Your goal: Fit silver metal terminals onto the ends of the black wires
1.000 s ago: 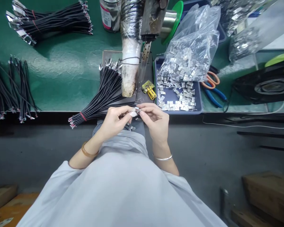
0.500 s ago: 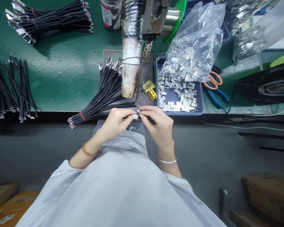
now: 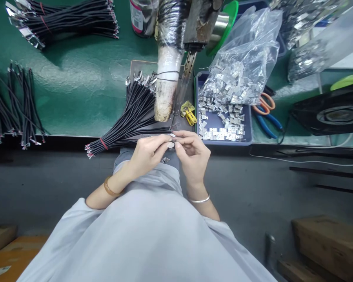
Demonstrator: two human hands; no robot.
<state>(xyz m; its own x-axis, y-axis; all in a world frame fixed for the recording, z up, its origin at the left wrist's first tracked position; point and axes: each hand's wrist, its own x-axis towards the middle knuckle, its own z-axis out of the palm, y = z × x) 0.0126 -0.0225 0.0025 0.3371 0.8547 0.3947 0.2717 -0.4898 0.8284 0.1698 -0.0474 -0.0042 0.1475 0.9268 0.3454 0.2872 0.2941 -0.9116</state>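
Note:
Above my lap, at the bench edge, both hands meet fingertip to fingertip. My left hand (image 3: pixel 149 152) is closed in a pinch, a pale oval showing at its thumb tip. Opposite it, my right hand (image 3: pixel 193 153) pinches too. Between them is a small metal connector (image 3: pixel 173 135), silvery and mostly covered by the fingers. Just behind the hands lies a bundle of black cables (image 3: pixel 120 127), held by a red band, with metal connectors on its far ends. To the right, a blue tray (image 3: pixel 247 129) holds many loose USB connectors (image 3: pixel 220 133).
A soldering iron (image 3: pixel 188 64) hangs down beside a plastic-wrapped tube (image 3: pixel 166 86). Near them sit a yellow clip-like piece (image 3: pixel 190 116) and a solder spool (image 3: pixel 220 29). Blue- and orange-handled tools (image 3: pixel 266 113) lie right of the tray. More cable bundles (image 3: pixel 73 21) rest at left.
My right hand has shifted slightly left and turned a little, its fingers still pinched against the left fingertips. The view has moved slightly; the bench items stay in place.

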